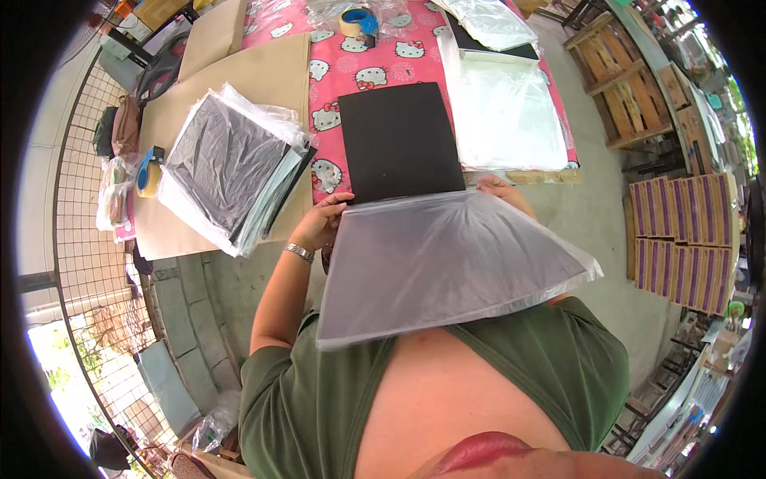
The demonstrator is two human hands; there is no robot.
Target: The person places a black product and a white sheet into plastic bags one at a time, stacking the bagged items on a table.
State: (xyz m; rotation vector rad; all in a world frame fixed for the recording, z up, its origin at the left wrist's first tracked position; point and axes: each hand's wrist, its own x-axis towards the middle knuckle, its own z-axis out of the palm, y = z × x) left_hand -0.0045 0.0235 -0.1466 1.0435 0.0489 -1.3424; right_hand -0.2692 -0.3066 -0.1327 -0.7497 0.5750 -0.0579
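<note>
A clear plastic bag (447, 271) spreads between my hands and hangs toward my chest. Its far edge meets the near edge of a flat black board (399, 140), which lies on the pink patterned table cover. At the bag's left corner my left hand (321, 222) is closed on the plastic, right beside the board's corner. My right hand (504, 193) pinches the bag's far edge on the other side, partly behind the film. Whether the board's near edge lies inside the bag, I cannot tell.
On brown cardboard (263, 68) at left rests a stack of bagged dark sheets (227, 164), with a blue tape dispenser (149, 172) beside it. Another tape dispenser (359, 22) sits at the far side. White plastic bags (507, 112) lie right. Stacked cartons (682, 239) stand beyond.
</note>
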